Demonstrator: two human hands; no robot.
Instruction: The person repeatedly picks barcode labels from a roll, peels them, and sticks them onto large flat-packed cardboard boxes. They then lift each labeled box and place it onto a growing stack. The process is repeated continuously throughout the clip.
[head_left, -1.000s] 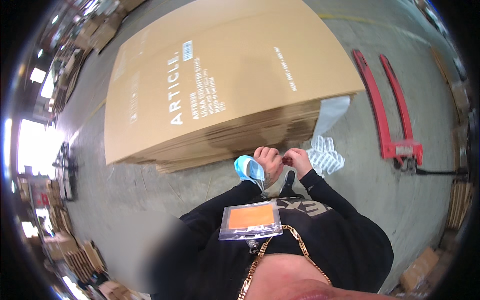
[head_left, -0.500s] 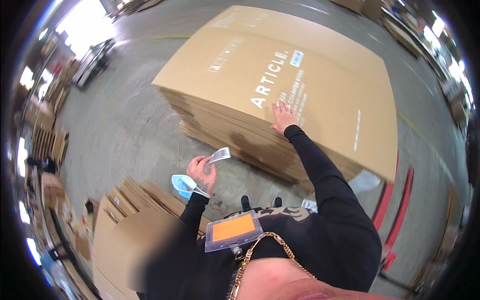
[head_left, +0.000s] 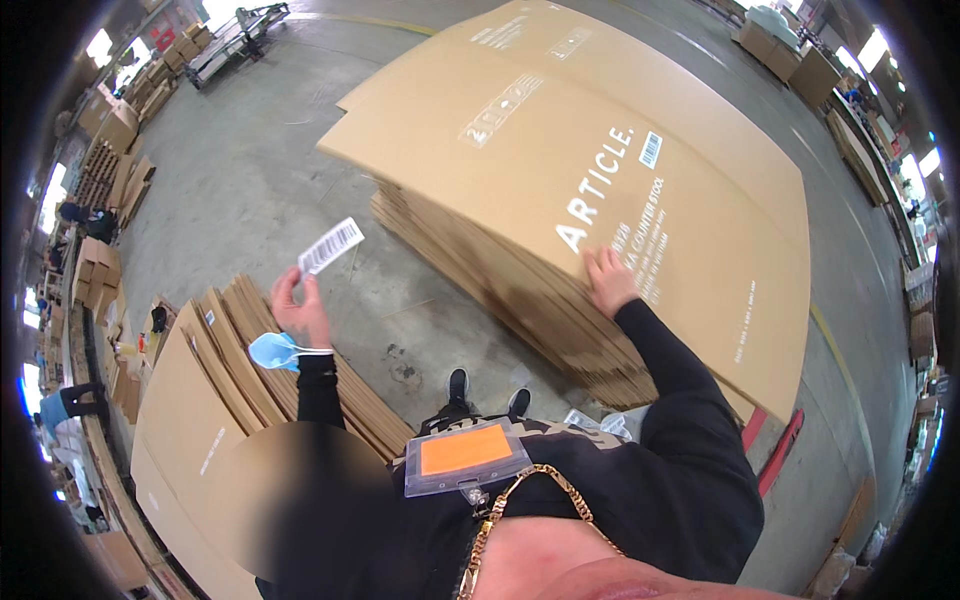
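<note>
My left hand (head_left: 302,312) pinches a white barcode label (head_left: 330,246) between thumb and fingers, above the floor. A light blue face mask (head_left: 275,351) hangs by its loop at that wrist. To the right stands a tall stack of flattened cardboard cartons (head_left: 500,270). On it lies a large printed top carton (head_left: 700,260), which bears a small barcode label (head_left: 650,150). My right hand (head_left: 611,283) is at the near edge of this carton, fingers over its top face. The thumb is hidden, seemingly beneath the edge.
A second stack of flattened cartons (head_left: 180,400) stands close at my left. Red pallet jack forks (head_left: 780,455) stick out from under the right stack. Crumpled clear plastic (head_left: 598,424) lies near my feet. A metal cart (head_left: 236,45) stands far left, and pallets line the left side.
The view has shifted. My left hand has moved left and raised the label, now face up. My right hand has slid back from the carton's top face to its near edge.
</note>
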